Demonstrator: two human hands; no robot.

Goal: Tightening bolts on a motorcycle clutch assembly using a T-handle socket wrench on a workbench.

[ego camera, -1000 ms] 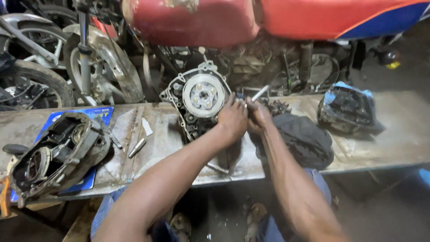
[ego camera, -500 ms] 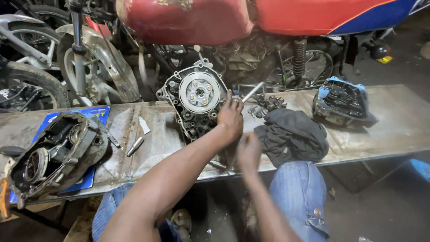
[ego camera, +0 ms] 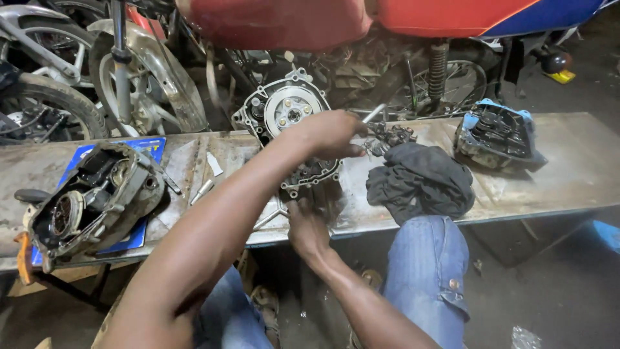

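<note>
left hand (ego camera: 332, 134) gripping ribbed metal engine case (ego camera: 289, 116), right hand (ego camera: 307, 226) clutching its underside

A silver round metal engine clutch case (ego camera: 287, 113) is showing beside a crumpled black cloth (ego camera: 420, 181), a flat blue mat (ego camera: 139, 232) and a scuffed grey metal table (ego camera: 568, 174).

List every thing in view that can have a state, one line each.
Engine case with clutch: upright on the bench, cover off, clutch exposed.
Left hand: closed on the case's right edge.
Right hand: at the case's lower edge, at the bench front.
Side cover: lying open side up on a blue sheet.
Black rag: crumpled on the bench.
Blue-edged cover: tilted, inside showing.
</note>
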